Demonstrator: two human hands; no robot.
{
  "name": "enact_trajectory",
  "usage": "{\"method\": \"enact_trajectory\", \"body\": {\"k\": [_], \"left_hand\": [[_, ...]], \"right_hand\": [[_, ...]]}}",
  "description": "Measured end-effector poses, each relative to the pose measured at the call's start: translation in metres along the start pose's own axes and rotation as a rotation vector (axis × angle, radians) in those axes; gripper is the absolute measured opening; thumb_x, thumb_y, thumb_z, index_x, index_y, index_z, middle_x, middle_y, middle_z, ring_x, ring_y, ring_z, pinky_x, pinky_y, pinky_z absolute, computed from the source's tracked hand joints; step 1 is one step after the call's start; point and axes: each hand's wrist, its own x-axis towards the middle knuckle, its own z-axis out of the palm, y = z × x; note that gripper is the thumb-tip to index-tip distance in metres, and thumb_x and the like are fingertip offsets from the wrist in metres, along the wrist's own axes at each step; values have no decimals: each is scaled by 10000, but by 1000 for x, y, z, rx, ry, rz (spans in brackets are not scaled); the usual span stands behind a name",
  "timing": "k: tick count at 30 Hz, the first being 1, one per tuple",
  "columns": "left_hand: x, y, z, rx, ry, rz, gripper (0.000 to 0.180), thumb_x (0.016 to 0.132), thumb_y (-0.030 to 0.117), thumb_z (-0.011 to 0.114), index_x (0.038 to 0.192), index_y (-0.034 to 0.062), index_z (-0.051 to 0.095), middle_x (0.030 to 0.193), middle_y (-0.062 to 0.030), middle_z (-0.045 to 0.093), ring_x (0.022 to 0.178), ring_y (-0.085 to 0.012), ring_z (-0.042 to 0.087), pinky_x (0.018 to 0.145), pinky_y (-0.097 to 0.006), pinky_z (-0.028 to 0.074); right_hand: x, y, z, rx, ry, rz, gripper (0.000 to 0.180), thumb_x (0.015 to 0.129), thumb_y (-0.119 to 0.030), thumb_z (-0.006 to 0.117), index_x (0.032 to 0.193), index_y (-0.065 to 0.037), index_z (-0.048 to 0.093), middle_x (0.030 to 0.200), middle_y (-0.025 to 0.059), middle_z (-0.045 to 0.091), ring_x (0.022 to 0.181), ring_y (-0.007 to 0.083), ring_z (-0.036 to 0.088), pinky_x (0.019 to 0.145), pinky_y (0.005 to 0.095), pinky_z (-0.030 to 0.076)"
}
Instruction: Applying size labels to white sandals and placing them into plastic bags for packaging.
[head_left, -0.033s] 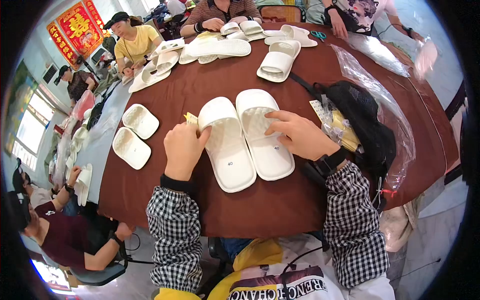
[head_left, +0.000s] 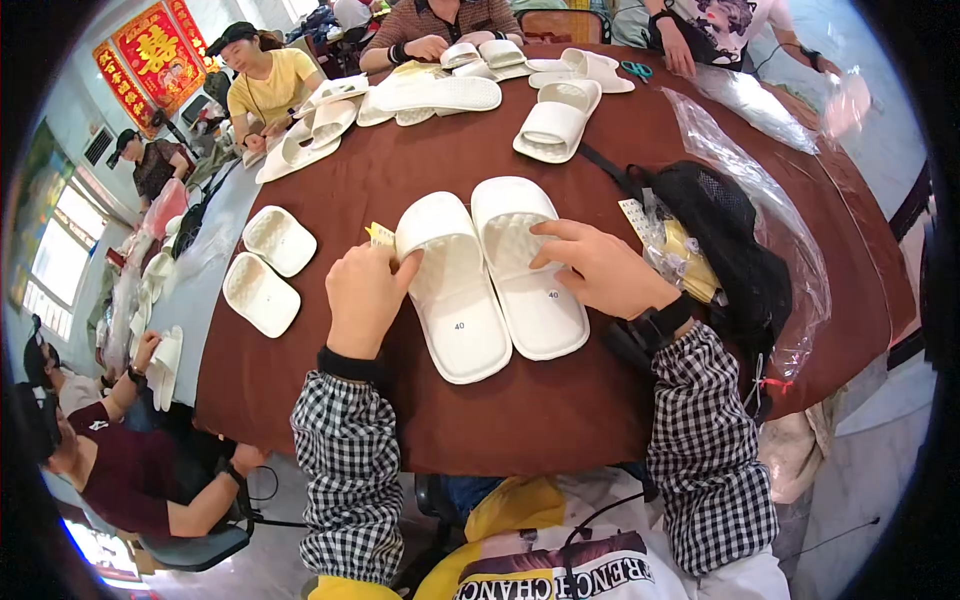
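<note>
A pair of white slippers stands side by side on the brown cloth in front of me, toes pointing away. My left hand (head_left: pixel 360 295) is closed at the outer side of the left slipper (head_left: pixel 462 335), its thumb at the strap opening. A small yellow-and-white tag (head_left: pixel 380 236) sticks out beyond its curled fingers; how it is held is hidden. My right hand (head_left: pixel 605 268) grips the right slipper (head_left: pixel 545 325) by the strap, with bent fingers at the opening. Part of those fingertips is hidden inside.
Another white slipper pair (head_left: pixel 262 292) lies to the left. More white slippers (head_left: pixel 430 97) cover the far side, near co-workers. At right are a black mesh bag (head_left: pixel 715 215), yellow packets (head_left: pixel 685 262), clear plastic film (head_left: pixel 800 290) and teal scissors (head_left: pixel 636 70).
</note>
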Motion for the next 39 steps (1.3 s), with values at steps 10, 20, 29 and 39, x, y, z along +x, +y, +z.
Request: {"method": "enact_trajectory", "body": {"k": [10,20,29,39], "left_hand": [[5,-18,-13,-567,128,-236,330,898,332,674,913,4,710,828,-184,685,786,-339,670,698,-419,508],[4,29,-4,-618,60,269,724,825,134,720,1473,78,403,1469,-167,431,1349,-365,396,1096,-401,363],[-6,49,4,-208,-84,507,930,675,512,793,1445,111,460,1561,-3,329,1467,-310,207,1149,-614,88],[-7,52,1,-126,-136,485,1087,631,497,811,1518,93,331,1555,-105,338,1490,-308,168,1180,-574,34]], "right_hand": [[-8,-23,-19,-21,20,22,85,795,-57,639,876,-45,659,909,97,604,935,304,595,816,403,490],[-7,-16,-1,-59,8,70,86,835,-97,618,879,-25,601,910,112,601,889,309,608,783,394,501],[-10,-11,4,-196,22,-60,92,856,-107,592,867,-21,562,882,127,588,859,317,601,758,416,494],[-16,-21,-21,22,38,-53,130,898,-135,556,864,-9,566,867,173,610,817,381,628,723,461,507]]}}
